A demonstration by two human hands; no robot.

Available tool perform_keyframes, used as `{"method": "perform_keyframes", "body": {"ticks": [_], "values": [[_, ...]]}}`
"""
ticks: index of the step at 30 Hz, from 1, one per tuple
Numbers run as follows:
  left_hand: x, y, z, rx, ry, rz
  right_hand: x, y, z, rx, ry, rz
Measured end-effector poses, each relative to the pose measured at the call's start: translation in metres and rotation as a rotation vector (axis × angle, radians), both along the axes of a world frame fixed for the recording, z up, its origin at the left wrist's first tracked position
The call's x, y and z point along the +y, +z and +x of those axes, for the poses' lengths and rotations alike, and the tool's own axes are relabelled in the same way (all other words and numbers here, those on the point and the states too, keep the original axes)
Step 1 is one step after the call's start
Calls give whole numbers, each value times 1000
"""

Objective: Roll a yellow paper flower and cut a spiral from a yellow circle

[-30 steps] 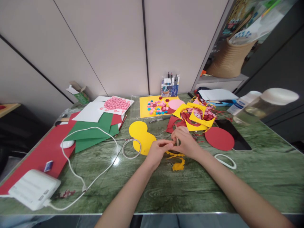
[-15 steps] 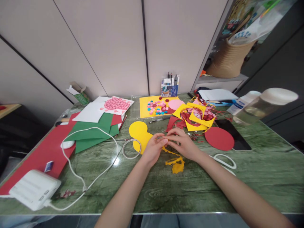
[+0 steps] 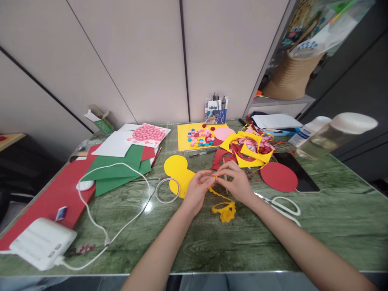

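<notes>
My left hand (image 3: 197, 190) and my right hand (image 3: 238, 182) meet over the middle of the table, fingertips pinched close together. Between them shows a small orange-yellow coil (image 3: 215, 176), the rolled end of a scallop-edged yellow paper strip (image 3: 224, 212). The rest of that strip trails down and lies curled on the table below the fingers. A thin pale stick (image 3: 224, 171) stands among the fingers of my right hand. Beside my left hand are yellow paper circles (image 3: 176, 166), partly covered by it. White-handled scissors (image 3: 286, 207) lie by my right forearm.
Yellow and red paper offcuts (image 3: 251, 151), a red circle (image 3: 279, 177) and a black phone (image 3: 304, 173) lie to the right. Coloured beads rest on a yellow sheet (image 3: 183, 139) behind. A white cable (image 3: 150, 190) loops across the left, near green sheets (image 3: 106, 186). A clear bottle (image 3: 325, 139) stands far right.
My fingertips have shifted slightly to the right and parted a little, so the orange-yellow coil between them now shows. More of the scissors is visible beside my right forearm.
</notes>
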State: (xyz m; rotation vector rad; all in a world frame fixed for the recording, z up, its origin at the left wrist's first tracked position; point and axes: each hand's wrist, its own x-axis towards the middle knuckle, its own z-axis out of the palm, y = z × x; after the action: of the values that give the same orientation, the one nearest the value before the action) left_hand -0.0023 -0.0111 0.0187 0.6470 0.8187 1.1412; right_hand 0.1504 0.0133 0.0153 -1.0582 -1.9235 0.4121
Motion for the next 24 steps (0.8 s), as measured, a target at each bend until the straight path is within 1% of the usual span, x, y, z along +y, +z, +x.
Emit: {"method": "perform_keyframes", "body": {"ticks": [4,9,18,24], "values": [[0,1,0,10,-2,2,1,0,-1,29,1,-36],[1,-4,0,28,-14,20,2,0,-2,49,6,-63],[1,-3,-1,56,-45,21,2,0,0,12,47,-74],[1,-7,-1,91,0,29,2,0,0,-50,60,-36]]}}
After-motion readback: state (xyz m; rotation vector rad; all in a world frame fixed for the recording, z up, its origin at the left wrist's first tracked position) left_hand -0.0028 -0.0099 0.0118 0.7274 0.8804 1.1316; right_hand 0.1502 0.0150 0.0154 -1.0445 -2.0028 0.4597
